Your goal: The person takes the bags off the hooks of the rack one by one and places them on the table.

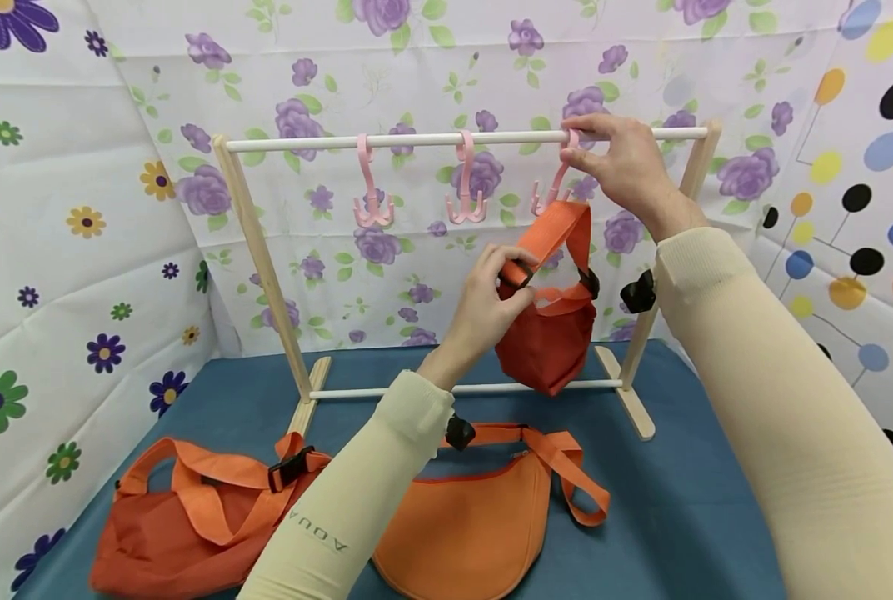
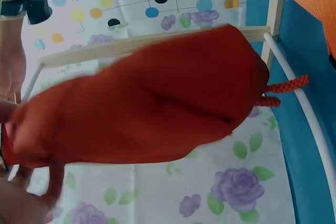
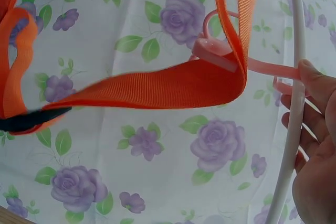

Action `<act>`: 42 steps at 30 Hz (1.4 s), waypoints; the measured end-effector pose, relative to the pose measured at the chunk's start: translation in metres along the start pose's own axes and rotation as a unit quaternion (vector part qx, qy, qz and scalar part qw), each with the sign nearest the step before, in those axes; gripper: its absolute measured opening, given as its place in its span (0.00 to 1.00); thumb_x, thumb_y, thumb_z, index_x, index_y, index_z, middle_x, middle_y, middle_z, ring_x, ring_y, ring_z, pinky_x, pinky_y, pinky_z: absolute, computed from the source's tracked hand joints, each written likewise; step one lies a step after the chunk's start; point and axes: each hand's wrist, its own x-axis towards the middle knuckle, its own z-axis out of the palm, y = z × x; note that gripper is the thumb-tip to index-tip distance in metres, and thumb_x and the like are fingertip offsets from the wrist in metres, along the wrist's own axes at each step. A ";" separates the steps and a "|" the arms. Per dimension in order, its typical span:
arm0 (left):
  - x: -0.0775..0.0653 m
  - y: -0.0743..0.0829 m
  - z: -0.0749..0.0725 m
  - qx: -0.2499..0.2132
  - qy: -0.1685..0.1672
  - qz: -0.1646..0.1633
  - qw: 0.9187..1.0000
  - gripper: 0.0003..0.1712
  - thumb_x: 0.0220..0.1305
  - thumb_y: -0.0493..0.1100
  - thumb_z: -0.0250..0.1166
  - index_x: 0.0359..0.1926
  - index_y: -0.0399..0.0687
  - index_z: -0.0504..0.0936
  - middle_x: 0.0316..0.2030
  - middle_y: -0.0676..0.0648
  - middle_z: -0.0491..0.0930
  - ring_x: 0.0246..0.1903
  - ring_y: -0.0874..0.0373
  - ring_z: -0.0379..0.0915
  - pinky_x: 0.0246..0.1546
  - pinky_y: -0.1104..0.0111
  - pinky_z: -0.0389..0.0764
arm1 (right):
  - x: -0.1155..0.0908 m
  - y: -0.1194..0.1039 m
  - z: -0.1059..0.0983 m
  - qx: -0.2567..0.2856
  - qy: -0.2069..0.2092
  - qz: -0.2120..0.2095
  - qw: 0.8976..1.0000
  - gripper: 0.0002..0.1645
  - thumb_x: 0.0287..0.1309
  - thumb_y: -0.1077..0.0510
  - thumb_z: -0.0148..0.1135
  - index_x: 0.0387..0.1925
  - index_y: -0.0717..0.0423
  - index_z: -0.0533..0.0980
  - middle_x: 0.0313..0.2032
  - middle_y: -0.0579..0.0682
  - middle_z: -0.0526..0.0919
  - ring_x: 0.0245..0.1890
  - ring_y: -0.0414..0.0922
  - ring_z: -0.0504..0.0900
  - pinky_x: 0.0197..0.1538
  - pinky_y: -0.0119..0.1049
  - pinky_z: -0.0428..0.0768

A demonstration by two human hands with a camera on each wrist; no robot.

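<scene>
My left hand [image 1: 480,304] grips a small red bag [image 1: 547,350] at its upper edge, beside a black buckle on the orange strap [image 1: 547,233]. In the left wrist view the bag [image 2: 152,98] stretches across the middle, my left hand [image 2: 26,198] at its near end. My right hand [image 1: 630,167] pinches the top of the rightmost pink hook [image 1: 547,198], where it hangs over the white rod [image 1: 416,142]. In the right wrist view the strap [image 3: 157,87] loops over a prong of that hook [image 3: 215,53]. My right thumb lies against the hook's stem at the rod.
Two more pink hooks [image 1: 372,200] [image 1: 466,196] hang on the rod. The wooden stand [image 1: 262,258] rests on a blue table [image 1: 671,517]. An orange bag [image 1: 461,529] and a red bag with a black buckle [image 1: 184,542] lie in front, partly behind my left sleeve.
</scene>
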 end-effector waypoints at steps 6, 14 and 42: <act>0.010 0.000 -0.006 0.021 -0.031 -0.079 0.996 0.15 0.70 0.34 0.65 0.56 0.42 0.78 0.52 0.42 0.74 0.40 0.51 0.74 0.40 0.70 0.76 | 0.000 0.000 0.000 0.006 0.000 0.009 1.000 0.31 0.71 0.49 0.67 0.71 0.50 0.75 0.67 0.54 0.79 0.71 0.49 0.71 0.74 0.49 0.62; 0.036 0.014 -0.007 0.004 -0.084 -0.219 0.972 0.23 0.76 0.48 0.64 0.67 0.53 0.71 0.52 0.46 0.79 0.44 0.53 0.81 0.41 0.63 0.83 | 0.000 -0.001 0.000 0.013 -0.006 0.018 1.000 0.31 0.70 0.48 0.67 0.72 0.48 0.75 0.69 0.52 0.77 0.72 0.49 0.70 0.74 0.50 0.63; 0.078 0.019 0.025 -0.082 -0.010 -0.228 0.970 0.20 0.83 0.45 0.53 0.65 0.40 0.75 0.39 0.44 0.79 0.29 0.58 0.75 0.33 0.70 0.76 | 0.000 -0.001 0.001 0.009 0.002 0.006 1.000 0.32 0.69 0.51 0.69 0.71 0.50 0.75 0.66 0.54 0.79 0.71 0.49 0.71 0.74 0.49 0.63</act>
